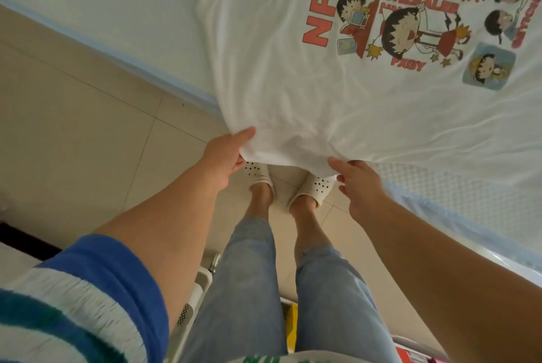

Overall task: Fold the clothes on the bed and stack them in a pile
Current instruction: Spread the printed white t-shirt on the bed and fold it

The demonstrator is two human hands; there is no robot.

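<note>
A: Where is the white T-shirt (337, 90)?

B: Spread on the bed (117, 11) beyond both hands — the left hand (227, 154) and right hand (359, 184) each pinch its near hem, set apart.

A: Handling?

B: Soft, light, limp — it likely sags unless held by the corners.

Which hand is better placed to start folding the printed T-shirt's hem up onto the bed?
Left, probably. The left hand already pinches the hem of the white T-shirt, thumb on top, where it hangs over the bed edge. The right hand is only at the hem; a firm hold isn't visible.
</note>
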